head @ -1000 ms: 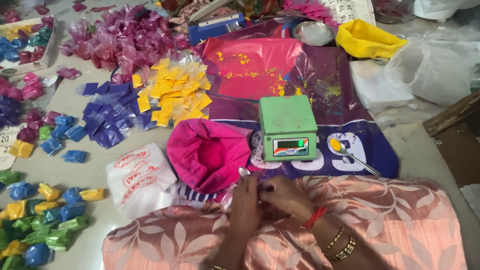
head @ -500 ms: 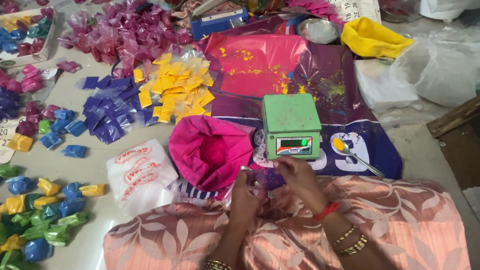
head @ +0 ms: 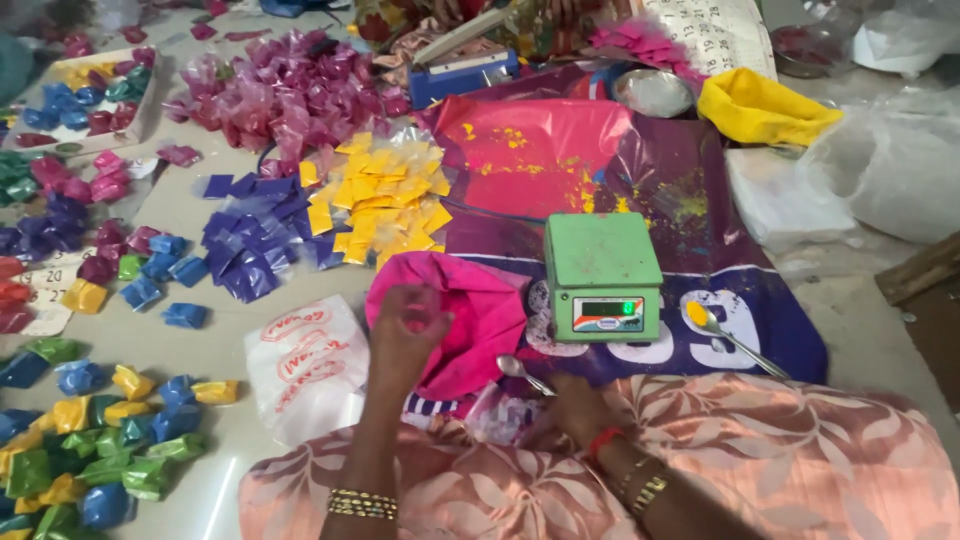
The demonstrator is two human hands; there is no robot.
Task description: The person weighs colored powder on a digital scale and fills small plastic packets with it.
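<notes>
Our left hand [head: 408, 325] pinches a small packet above the pink bag [head: 470, 310]; our right hand [head: 570, 405] grips the spoon [head: 522, 372] (bowl pointing left).

Single head-worn view, looking steeply down and forward, close over patterned pink lap [head: 800, 460], green square weighing scale [head: 602, 275] ahead

The left hand [head: 408, 325] is motion-blurred, so what its fingers pinch cannot be told; the right hand [head: 575, 405] hides the spoon [head: 520, 370] handle; the near edge cuts both forearms
</notes>
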